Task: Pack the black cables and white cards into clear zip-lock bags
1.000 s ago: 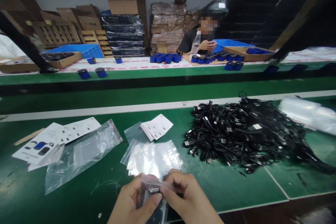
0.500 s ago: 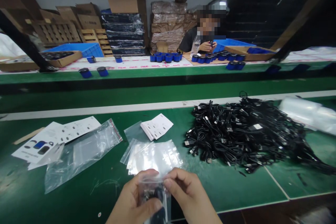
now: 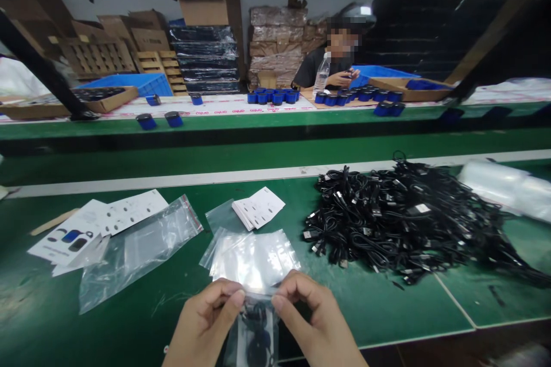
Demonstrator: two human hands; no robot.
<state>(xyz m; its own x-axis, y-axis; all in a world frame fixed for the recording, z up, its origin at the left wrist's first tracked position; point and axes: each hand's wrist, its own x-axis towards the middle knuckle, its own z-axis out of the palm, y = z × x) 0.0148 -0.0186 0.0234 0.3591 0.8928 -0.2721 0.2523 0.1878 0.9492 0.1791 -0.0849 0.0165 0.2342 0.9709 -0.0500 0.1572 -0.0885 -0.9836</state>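
Note:
Between my two hands hangs a small clear zip bag with a black cable and what looks like a printed sheet inside. My left hand pinches the top left corner of the bag between thumb and fingers. At the top right corner, my right hand pinches the same edge. Just beyond my fingers lies a fanned stack of clear zip bags on the green table. Behind that stack rests a small pile of printed white leaflets.
A large heap of black USB cables covers the right side. Plastic bags lie past it. More leaflets and a large clear bag are on the left. Across the raised shelf, a person sits behind blue round items.
My left hand has shifted from the bag's body to its top left corner. The cable inside now shows more plainly below my fingers. The view has shifted slightly.

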